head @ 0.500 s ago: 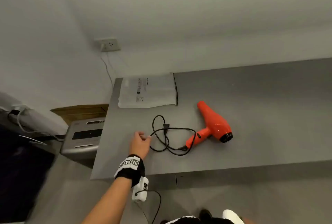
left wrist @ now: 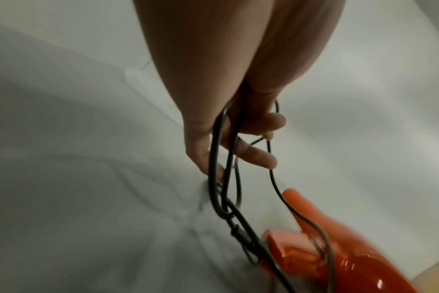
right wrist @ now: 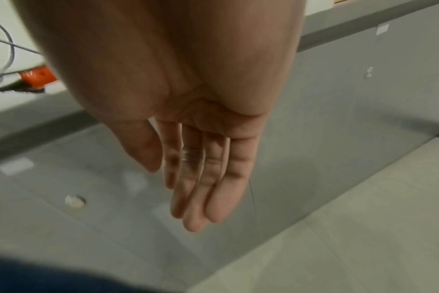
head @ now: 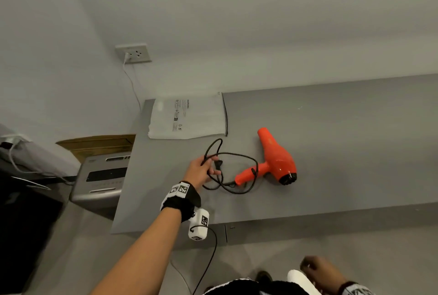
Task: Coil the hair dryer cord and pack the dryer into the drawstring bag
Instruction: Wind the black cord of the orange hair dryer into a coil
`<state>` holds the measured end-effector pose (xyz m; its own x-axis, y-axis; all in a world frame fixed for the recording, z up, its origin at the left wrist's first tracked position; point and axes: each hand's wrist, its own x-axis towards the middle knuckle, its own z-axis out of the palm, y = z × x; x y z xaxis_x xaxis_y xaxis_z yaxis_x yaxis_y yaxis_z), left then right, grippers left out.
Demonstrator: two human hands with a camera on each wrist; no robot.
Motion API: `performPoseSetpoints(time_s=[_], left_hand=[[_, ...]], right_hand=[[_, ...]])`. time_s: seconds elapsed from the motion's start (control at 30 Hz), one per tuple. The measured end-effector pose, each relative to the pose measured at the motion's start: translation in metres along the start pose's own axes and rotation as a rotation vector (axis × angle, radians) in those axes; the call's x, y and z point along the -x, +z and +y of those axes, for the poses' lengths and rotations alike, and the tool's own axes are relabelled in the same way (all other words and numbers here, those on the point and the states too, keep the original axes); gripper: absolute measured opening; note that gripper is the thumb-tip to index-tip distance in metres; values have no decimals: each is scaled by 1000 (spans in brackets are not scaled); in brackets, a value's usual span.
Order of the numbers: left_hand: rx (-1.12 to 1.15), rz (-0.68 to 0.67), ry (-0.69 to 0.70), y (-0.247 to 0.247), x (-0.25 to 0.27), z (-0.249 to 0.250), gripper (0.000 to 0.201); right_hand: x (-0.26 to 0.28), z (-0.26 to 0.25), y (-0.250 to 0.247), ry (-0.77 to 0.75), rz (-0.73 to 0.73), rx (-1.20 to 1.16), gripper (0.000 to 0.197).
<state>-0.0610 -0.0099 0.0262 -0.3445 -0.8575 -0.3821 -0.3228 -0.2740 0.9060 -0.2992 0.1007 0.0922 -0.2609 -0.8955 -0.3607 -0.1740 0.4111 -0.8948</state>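
Observation:
An orange hair dryer (head: 276, 159) lies on the grey table (head: 331, 147), its handle pointing left, and shows again at the lower right of the left wrist view (left wrist: 338, 253). Its black cord (head: 237, 171) lies in loose loops left of the handle. My left hand (head: 203, 169) grips a raised loop of the cord (left wrist: 217, 178), fingers curled round the strands near the plug. A flat white drawstring bag (head: 187, 118) lies at the table's far left corner. My right hand (right wrist: 201, 178) hangs low in front of the table, fingers straight and holding nothing; it shows at the bottom of the head view (head: 317, 268).
A wall socket (head: 134, 53) with a white cable sits above the table's left end. A grey machine (head: 102, 176) and a cardboard box (head: 94, 145) stand on the floor left of the table. The table's front edge (head: 308, 214) runs across the lower part of the head view.
My left hand has moved right into the cord loops and taken hold of them, lifting one loop. The right hand has come into view at the bottom.

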Motion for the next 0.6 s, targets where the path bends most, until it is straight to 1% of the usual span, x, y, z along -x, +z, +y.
performPoseSetpoints(time_s=[0.03, 0.07, 0.1, 0.13, 0.17, 0.2, 0.23, 0.27, 0.3, 0.33, 0.37, 0.43, 0.47, 0.53, 0.57, 0.6], left_hand=[[47, -17, 32, -2, 5, 11, 30], [83, -37, 64, -4, 12, 23, 30], [117, -54, 91, -6, 17, 33, 31], [150, -72, 113, -8, 20, 42, 31], [171, -89, 135, -10, 23, 50, 31], [180, -108, 156, -11, 25, 57, 31], [182, -122, 177, -11, 29, 64, 31], [183, -131, 188, -11, 30, 68, 31], [184, -136, 194, -11, 32, 71, 31], [186, -139, 196, -10, 34, 73, 31], [189, -142, 196, -9, 36, 76, 31], [201, -146, 191, -8, 40, 78, 31], [214, -150, 189, -7, 42, 79, 31], [241, -159, 187, -6, 45, 79, 31], [252, -160, 183, -6, 46, 80, 31], [261, -160, 180, -6, 47, 82, 31]], right_hand=[[-8, 4, 5, -94, -29, 65, 98], [-7, 1, 3, -64, 36, 150, 109], [10, -28, 9, -39, 18, 177, 111], [26, -37, 8, -58, 24, 228, 104], [30, -30, 6, -82, 62, 204, 83], [51, -21, 4, -89, 47, 231, 48], [68, -1, 4, -41, -6, 240, 22], [83, 17, 1, -2, -39, 337, 34], [85, 36, -3, -51, -20, 401, 38], [85, 32, -5, -79, 14, 409, 34], [69, 31, -6, -166, 22, 374, 29], [48, -8, 8, -297, 83, 330, 25], [44, -24, 17, -340, 91, 339, 24], [40, -44, 36, -466, 73, 377, 20], [35, -45, 46, -534, 54, 429, 19], [32, -48, 55, -537, 41, 506, 21]])
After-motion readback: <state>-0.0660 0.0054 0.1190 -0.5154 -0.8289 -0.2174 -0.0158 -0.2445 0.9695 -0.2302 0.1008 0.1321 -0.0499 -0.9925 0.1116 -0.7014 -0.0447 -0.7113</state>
